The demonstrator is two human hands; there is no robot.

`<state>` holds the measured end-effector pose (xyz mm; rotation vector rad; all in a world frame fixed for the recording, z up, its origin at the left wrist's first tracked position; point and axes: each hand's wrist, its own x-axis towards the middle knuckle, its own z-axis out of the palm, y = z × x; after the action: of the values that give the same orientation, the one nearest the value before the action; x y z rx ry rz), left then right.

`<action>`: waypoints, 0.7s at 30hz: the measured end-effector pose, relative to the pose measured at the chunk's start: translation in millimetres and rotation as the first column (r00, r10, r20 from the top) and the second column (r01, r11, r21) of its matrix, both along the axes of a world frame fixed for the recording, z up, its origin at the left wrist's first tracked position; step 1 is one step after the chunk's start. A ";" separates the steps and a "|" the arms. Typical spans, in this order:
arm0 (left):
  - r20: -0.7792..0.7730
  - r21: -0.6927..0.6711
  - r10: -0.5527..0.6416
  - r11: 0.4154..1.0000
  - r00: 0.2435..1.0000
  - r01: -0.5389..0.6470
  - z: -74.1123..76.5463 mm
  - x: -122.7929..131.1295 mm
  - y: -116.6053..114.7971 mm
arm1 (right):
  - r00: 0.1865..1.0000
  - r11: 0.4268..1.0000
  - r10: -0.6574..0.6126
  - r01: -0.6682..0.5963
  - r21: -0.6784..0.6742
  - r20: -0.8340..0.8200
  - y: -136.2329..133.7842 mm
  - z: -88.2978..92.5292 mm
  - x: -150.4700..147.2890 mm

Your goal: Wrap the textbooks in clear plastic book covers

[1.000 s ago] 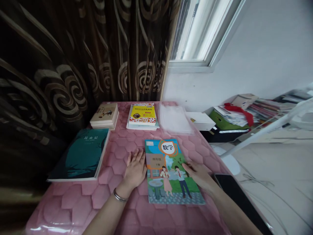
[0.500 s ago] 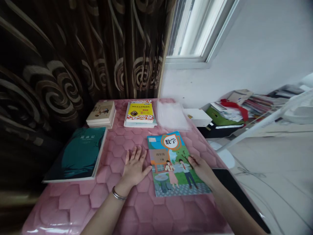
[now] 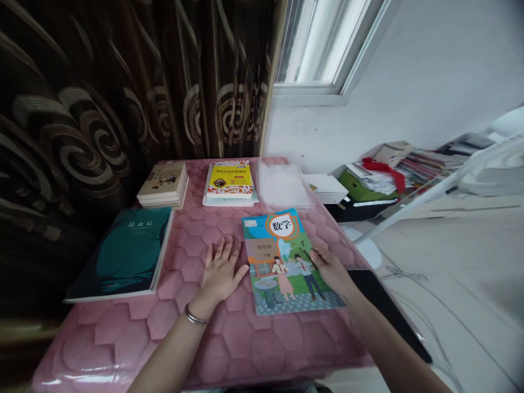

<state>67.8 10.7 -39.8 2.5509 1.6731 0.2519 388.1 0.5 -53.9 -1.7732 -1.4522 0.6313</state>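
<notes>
A mathematics textbook [image 3: 282,267] with a blue and green cover, showing two drawn figures, lies face up on the pink table cover [image 3: 188,262]. My right hand [image 3: 329,267] grips its right edge, and some of those fingers are hidden. Just left of the textbook, my left hand [image 3: 222,269] rests palm down with its fingers spread, holding nothing. The thumb of that hand points toward the book's left edge. A bracelet [image 3: 194,316] circles my left wrist.
Farther left lies a thick teal book [image 3: 131,254]. Behind are a stack of tan books [image 3: 161,183], a yellow-covered book [image 3: 231,179] on others, and clear plastic sheets [image 3: 282,185]. A black flat object [image 3: 385,305] lies along the right edge, and a white box [image 3: 327,188] stands beyond.
The whole scene sits slightly higher and farther left in the picture, as the head view has shifted. Both hands and the textbook keep about the same places on the table.
</notes>
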 end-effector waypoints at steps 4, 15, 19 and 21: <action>0.007 0.014 -0.012 1.000 1.000 0.012 -1.8 -0.7 0.7 | 0.998 1.000 -0.026 0.026 0.006 0.052 -1.9 -11.5 -6.5; -0.009 0.010 -0.025 1.000 1.000 0.025 2.0 -0.8 -1.3 | 0.987 0.999 -0.034 0.031 0.020 0.160 -1.2 -7.2 -7.5; -0.023 0.008 -0.027 1.000 0.999 0.027 1.5 -1.1 -0.5 | 0.982 0.999 -0.033 0.025 0.046 0.188 -4.6 -1.8 -7.3; -0.028 0.004 -0.027 1.000 0.999 0.028 1.7 -1.0 0.3 | 0.982 0.999 -0.012 0.005 0.039 0.187 -6.7 0.9 -6.5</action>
<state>66.7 11.0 -38.1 2.5902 1.6472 0.2190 381.7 -6.2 -53.0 -1.8487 -1.5701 0.4383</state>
